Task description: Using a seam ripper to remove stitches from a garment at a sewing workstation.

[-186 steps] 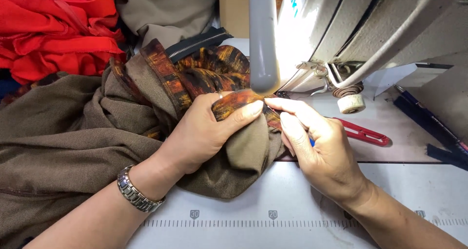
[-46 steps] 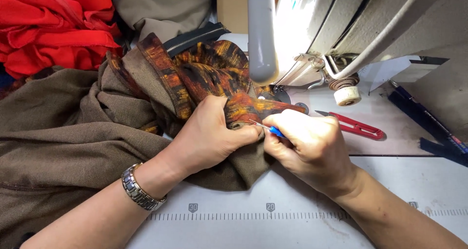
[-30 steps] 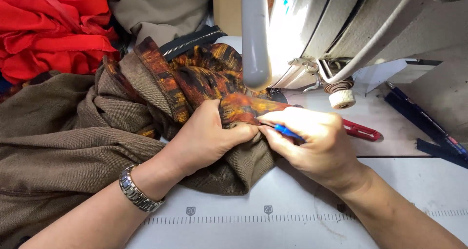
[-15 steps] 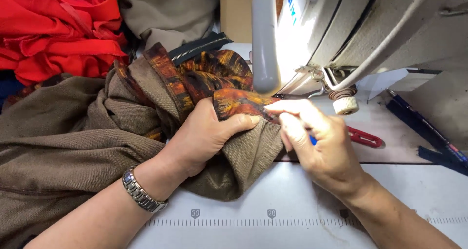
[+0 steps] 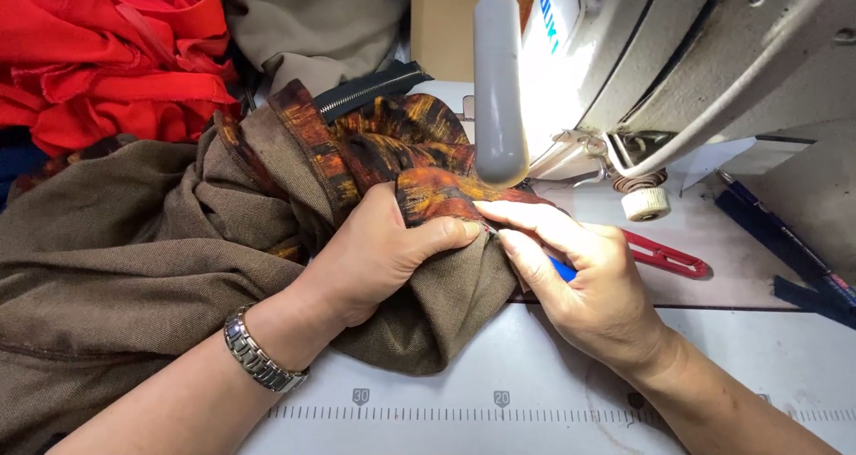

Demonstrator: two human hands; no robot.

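A brown garment (image 5: 134, 268) with an orange-and-black patterned lining (image 5: 392, 147) lies bunched on the sewing table. My left hand (image 5: 379, 254), with a metal watch on its wrist, grips a fold of the garment, thumb pressed on the patterned edge. My right hand (image 5: 580, 281) is closed around a small blue-handled tool (image 5: 562, 270) whose tip meets the seam right beside my left thumb. The tool's tip is hidden between the fingers and the cloth.
A white sewing machine (image 5: 678, 63) with a grey lamp (image 5: 499, 90) stands at the back right. Red-handled snips (image 5: 664, 257) lie behind my right hand. Red fabric (image 5: 98, 54) is piled at the back left. A black zipper (image 5: 370, 90) shows above the lining.
My right hand has opened slightly and shifted right along the seam; my left hand has regripped the fold. The view has tilted a little.
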